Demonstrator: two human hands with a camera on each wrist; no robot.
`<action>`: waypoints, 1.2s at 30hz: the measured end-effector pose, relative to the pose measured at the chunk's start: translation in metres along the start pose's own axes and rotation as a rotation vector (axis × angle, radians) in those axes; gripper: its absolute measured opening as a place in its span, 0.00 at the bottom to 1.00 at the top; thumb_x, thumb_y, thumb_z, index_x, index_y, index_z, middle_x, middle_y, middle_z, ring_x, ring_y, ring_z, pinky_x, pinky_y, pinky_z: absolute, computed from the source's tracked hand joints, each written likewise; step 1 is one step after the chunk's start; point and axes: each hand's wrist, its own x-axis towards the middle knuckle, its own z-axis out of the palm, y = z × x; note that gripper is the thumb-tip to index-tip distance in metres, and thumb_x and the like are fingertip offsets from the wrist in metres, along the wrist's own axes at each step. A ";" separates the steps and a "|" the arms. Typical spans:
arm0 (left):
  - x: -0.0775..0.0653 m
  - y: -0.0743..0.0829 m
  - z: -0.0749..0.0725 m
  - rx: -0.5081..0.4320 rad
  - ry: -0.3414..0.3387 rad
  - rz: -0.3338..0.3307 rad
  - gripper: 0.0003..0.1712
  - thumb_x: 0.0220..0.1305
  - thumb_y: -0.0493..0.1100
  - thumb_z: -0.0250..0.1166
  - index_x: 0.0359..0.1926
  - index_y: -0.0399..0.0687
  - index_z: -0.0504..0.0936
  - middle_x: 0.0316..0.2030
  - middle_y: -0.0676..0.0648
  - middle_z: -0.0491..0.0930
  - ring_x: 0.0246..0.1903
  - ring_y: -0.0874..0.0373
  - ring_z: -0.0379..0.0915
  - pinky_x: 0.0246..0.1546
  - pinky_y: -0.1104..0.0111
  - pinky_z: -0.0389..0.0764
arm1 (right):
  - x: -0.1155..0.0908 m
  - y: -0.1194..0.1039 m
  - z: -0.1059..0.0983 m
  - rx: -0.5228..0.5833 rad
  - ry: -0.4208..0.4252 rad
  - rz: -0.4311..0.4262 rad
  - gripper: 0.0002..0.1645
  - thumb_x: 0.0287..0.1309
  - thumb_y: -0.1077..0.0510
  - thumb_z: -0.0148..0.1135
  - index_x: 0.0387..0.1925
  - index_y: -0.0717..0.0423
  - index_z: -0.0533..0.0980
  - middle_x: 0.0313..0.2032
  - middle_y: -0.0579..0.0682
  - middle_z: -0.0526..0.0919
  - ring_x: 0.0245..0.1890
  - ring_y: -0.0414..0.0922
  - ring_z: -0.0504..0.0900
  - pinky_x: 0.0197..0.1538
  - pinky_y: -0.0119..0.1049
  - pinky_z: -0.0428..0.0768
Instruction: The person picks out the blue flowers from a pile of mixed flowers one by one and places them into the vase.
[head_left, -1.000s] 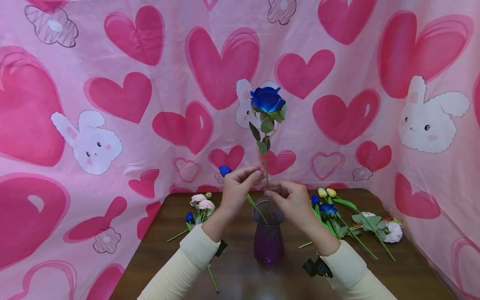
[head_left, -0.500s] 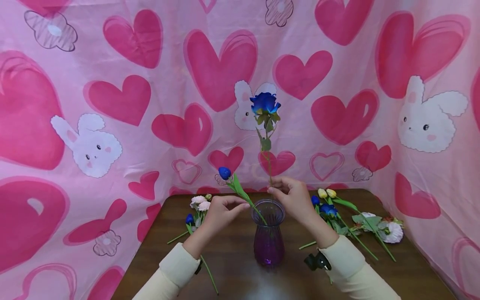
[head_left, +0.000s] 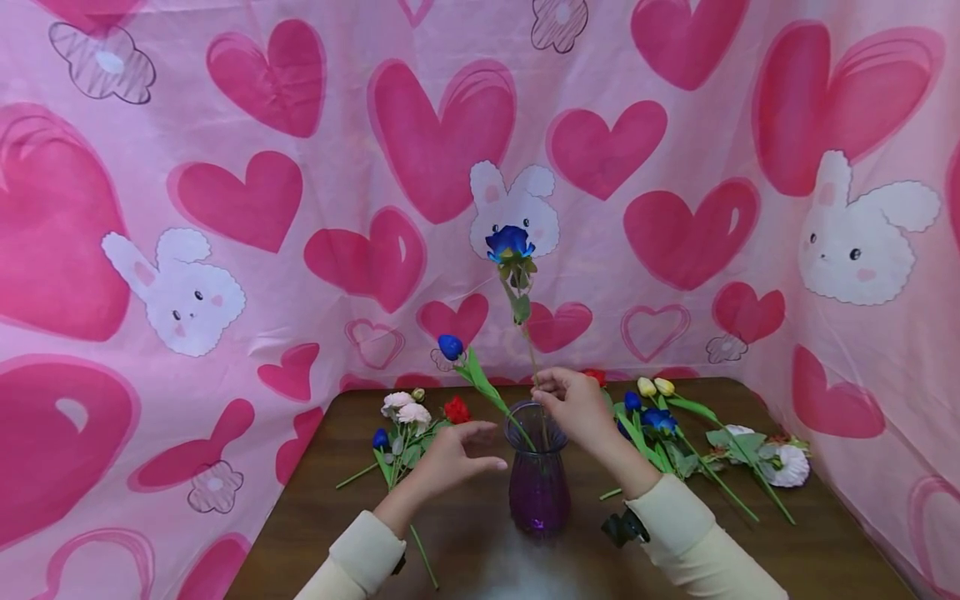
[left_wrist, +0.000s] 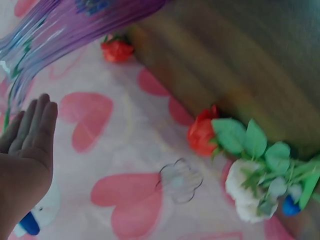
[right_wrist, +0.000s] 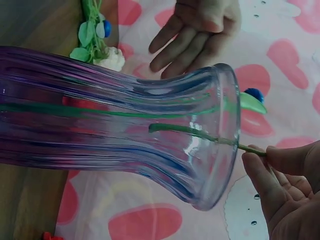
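A purple glass vase (head_left: 540, 496) stands upright on the table, and a blue tulip (head_left: 451, 347) leans out of it to the left. My right hand (head_left: 577, 408) pinches the stem of a blue rose (head_left: 510, 243) between thumb and fingertips, just above the vase's mouth. In the right wrist view the rose's lower stem (right_wrist: 190, 131) reaches inside the neck, its cut end well above the base. My left hand (head_left: 450, 454) holds nothing; its fingers extend toward the vase from the left, apart from the glass.
On the brown table (head_left: 480, 558), pink flowers (head_left: 412, 414), a red rose (head_left: 457, 409) and a blue tulip (head_left: 380, 438) lie at left. At right lie yellow tulips (head_left: 655, 387), another blue rose (head_left: 658, 420) and a pale flower (head_left: 789, 465). A heart-patterned cloth (head_left: 300, 200) hangs behind.
My left hand has left the rose's stem and moved down past the tulip, fingers now straight. The blue rose has come down into the vase's mouth and tilted left, still in my right hand.
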 end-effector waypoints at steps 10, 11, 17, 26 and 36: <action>0.006 -0.016 0.036 -0.139 -0.015 -0.089 0.40 0.55 0.47 0.74 0.66 0.44 0.69 0.56 0.48 0.77 0.57 0.43 0.72 0.54 0.49 0.74 | -0.001 0.003 0.013 -0.081 -0.035 0.033 0.07 0.54 0.66 0.70 0.37 0.61 0.82 0.28 0.48 0.85 0.29 0.44 0.83 0.34 0.41 0.82; 0.007 -0.016 0.039 -0.146 -0.012 -0.090 0.39 0.55 0.47 0.75 0.66 0.45 0.69 0.56 0.48 0.78 0.57 0.43 0.72 0.54 0.49 0.74 | -0.001 0.003 0.014 -0.086 -0.040 0.035 0.07 0.54 0.66 0.70 0.37 0.61 0.82 0.28 0.48 0.85 0.29 0.44 0.83 0.34 0.41 0.82; 0.011 -0.017 0.052 -0.197 0.001 -0.082 0.39 0.53 0.45 0.76 0.65 0.47 0.71 0.55 0.48 0.79 0.56 0.48 0.74 0.55 0.51 0.74 | -0.002 0.004 0.019 -0.140 -0.045 0.050 0.07 0.54 0.66 0.70 0.36 0.61 0.81 0.27 0.48 0.84 0.28 0.43 0.82 0.34 0.42 0.83; 0.010 0.006 0.052 -0.254 0.001 -0.086 0.38 0.53 0.40 0.76 0.64 0.39 0.71 0.57 0.42 0.77 0.56 0.43 0.73 0.56 0.48 0.72 | -0.004 0.005 0.023 -0.250 -0.069 0.068 0.07 0.53 0.65 0.70 0.36 0.60 0.82 0.27 0.49 0.83 0.28 0.45 0.82 0.34 0.42 0.83; 0.016 -0.011 0.060 -0.259 0.030 -0.067 0.34 0.53 0.44 0.76 0.62 0.48 0.75 0.55 0.50 0.79 0.55 0.51 0.75 0.56 0.55 0.74 | -0.002 0.003 0.028 -0.353 -0.138 0.085 0.04 0.55 0.63 0.68 0.27 0.58 0.80 0.20 0.45 0.78 0.20 0.41 0.75 0.24 0.36 0.77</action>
